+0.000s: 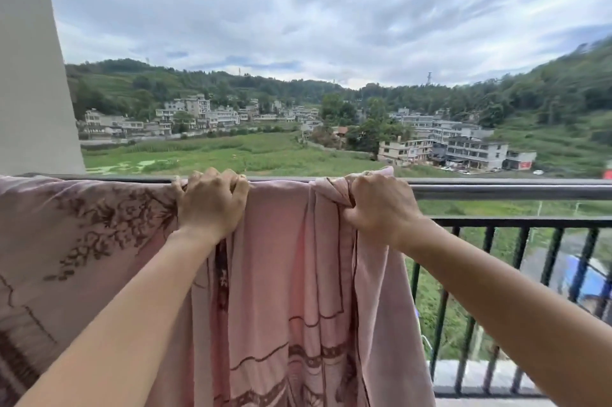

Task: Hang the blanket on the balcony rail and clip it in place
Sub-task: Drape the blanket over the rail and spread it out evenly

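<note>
A pink blanket [291,274] printed with brown flowers and line borders lies draped over the balcony rail [503,190]. It covers the grey top bar from the left edge of the view as far as the right grip [381,204], and hangs down the near side in long folds. To the right of that the top bar shows bare.

Both grips are a person's bare hands, reaching forward on bare forearms. The left grip [212,201] sits on top of the rail, its fingers curled over the bar and closed on the cloth that lies there. The right grip is closed round a bunched, twisted fold at the blanket's right edge, just at the bar, where a small corner of cloth stands up above the rail. The two are apart, with a flat stretch of blanket between them.

Below the top bar on the right, black balusters [549,260] run down to a lower bar. A pale pillar [29,58] rises at the far left. Beyond the rail lie a green field [231,151], clusters of pale houses [473,149], wooded hills [546,91] and a cloudy sky [331,9]
</note>
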`<state>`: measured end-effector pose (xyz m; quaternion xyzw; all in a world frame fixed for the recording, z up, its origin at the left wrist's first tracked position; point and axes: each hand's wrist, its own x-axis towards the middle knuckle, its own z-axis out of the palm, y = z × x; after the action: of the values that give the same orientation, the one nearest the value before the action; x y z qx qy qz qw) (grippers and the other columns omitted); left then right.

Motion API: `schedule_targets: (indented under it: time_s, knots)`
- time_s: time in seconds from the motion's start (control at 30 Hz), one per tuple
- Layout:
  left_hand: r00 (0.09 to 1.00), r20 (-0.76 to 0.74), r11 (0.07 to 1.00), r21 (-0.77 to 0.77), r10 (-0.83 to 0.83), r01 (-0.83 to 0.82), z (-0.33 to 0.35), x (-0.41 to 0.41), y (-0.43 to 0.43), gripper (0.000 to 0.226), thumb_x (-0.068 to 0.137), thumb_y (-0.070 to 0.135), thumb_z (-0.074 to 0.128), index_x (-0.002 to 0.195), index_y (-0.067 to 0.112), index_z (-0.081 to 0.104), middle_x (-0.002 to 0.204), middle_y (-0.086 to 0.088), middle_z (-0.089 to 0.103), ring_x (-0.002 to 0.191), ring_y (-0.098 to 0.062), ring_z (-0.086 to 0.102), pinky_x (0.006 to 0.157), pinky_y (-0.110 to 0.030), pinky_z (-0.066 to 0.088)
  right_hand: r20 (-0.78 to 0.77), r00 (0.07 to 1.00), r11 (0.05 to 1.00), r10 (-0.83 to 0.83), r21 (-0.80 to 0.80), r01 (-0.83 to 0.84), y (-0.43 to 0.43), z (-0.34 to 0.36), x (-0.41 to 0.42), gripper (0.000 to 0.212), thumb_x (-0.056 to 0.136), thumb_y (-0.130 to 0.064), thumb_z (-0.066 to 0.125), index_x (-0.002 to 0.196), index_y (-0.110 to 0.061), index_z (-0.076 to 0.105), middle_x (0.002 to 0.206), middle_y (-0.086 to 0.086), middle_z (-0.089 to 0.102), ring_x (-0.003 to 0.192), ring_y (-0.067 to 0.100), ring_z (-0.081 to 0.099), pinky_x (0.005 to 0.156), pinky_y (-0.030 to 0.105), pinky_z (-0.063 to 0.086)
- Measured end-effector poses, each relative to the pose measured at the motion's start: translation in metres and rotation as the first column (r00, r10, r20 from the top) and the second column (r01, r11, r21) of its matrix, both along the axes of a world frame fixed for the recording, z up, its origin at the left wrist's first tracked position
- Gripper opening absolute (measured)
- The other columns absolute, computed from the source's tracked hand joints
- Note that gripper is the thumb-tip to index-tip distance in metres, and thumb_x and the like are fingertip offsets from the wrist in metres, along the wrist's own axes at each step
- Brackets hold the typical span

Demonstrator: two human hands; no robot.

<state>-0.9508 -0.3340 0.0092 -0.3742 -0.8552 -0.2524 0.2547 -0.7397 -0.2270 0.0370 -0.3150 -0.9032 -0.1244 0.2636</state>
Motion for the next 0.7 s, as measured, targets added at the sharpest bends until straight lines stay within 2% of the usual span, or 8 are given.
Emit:
schedule_targets:
  time_s: [0.07,0.13,0.2,0.3,0.4,0.57,0.63,0.7]
  knots:
    - [0.997,0.044,0.998,0.008,0.061,-0.061,0.004,0.001,0.003,0.041,0.094,0.037,0.033,0.094,0.013,0.067,0.111,-0.016,0.063,0.112,-0.036,0.05,0.11,-0.061,0.016,-0.175,0.978,0.903,0.116,-0.392,-0.177,0.024,0.008,0.006,0.025,0.074,-0.01,0.063,0.052,-0.003,0.052,0.052,0.006,0.05,0.052,0.023,0.052,0.05,0.037,0.044]
    - [0.99,0.099,0.994,0.016,0.102,-0.104,0.012,0.009,0.009,0.04,0.094,0.034,0.034,0.099,0.012,0.067,0.114,-0.016,0.062,0.119,-0.037,0.047,0.112,-0.065,0.005,-0.374,0.92,0.618,0.116,-0.698,-0.362,0.04,0.016,0.017,0.017,0.078,-0.007,0.072,0.065,0.003,0.067,0.055,0.008,0.06,0.049,0.018,0.059,0.049,0.033,0.057]
    - [0.993,0.116,0.998,0.052,0.023,-0.029,0.018,0.027,0.021,0.034,0.094,0.029,0.039,0.108,0.015,0.066,0.117,-0.013,0.063,0.122,-0.035,0.047,0.112,-0.064,-0.003,-0.444,0.89,0.387,0.103,-0.807,-0.447,0.052,0.023,0.031,0.011,0.076,-0.013,0.076,0.076,-0.003,0.071,0.067,0.008,0.069,0.054,0.015,0.066,0.051,0.025,0.057]
    - [0.974,0.033,0.968,0.124,-0.225,0.219,0.02,0.07,0.047,0.03,0.093,0.032,0.044,0.112,0.021,0.064,0.122,-0.004,0.064,0.12,-0.027,0.053,0.113,-0.058,-0.003,-0.488,0.864,0.239,0.124,-0.831,-0.503,0.075,0.028,0.05,0.022,0.07,-0.027,0.073,0.083,-0.009,0.072,0.076,0.007,0.072,0.061,0.015,0.067,0.056,0.025,0.058]
    - [0.926,-0.02,0.912,0.169,-0.376,0.374,0.019,0.117,0.071,0.026,0.092,0.033,0.044,0.108,0.026,0.063,0.12,0.004,0.065,0.117,-0.019,0.053,0.113,-0.054,0.002,-0.547,0.837,0.182,0.022,-0.821,-0.541,0.104,0.035,0.065,0.018,0.085,-0.024,0.064,0.084,-0.007,0.071,0.076,0.006,0.071,0.062,0.017,0.067,0.059,0.027,0.058]
    - [0.905,-0.128,0.85,0.309,-0.407,0.426,0.02,0.181,0.114,0.023,0.093,0.032,0.049,0.11,0.023,0.062,0.121,0.002,0.062,0.111,-0.014,0.051,0.111,-0.045,0.012,-0.71,0.625,0.314,-0.326,-0.705,-0.637,0.169,0.045,0.098,0.013,0.091,-0.008,0.055,0.094,-0.002,0.066,0.073,0.01,0.065,0.047,0.016,0.063,0.041,0.021,0.05]
    - [0.902,-0.194,0.834,0.344,-0.385,0.431,0.018,0.211,0.139,0.022,0.092,0.034,0.05,0.104,0.021,0.063,0.113,0.002,0.062,0.101,-0.01,0.048,0.104,-0.037,0.016,-0.714,0.631,0.315,-0.304,-0.7,-0.641,0.193,0.039,0.115,0.012,0.091,-0.006,0.053,0.094,-0.001,0.064,0.072,0.01,0.064,0.044,0.014,0.062,0.039,0.02,0.049]
    - [0.901,-0.241,0.852,0.308,-0.361,0.424,0.013,0.245,0.169,0.024,0.089,0.041,0.049,0.096,0.022,0.062,0.102,0.003,0.059,0.096,-0.011,0.046,0.087,-0.029,0.014,-0.704,0.674,0.286,-0.222,-0.708,-0.645,0.209,0.035,0.133,0.015,0.092,-0.003,0.051,0.097,0.003,0.064,0.072,0.012,0.065,0.048,0.016,0.063,0.042,0.022,0.051]
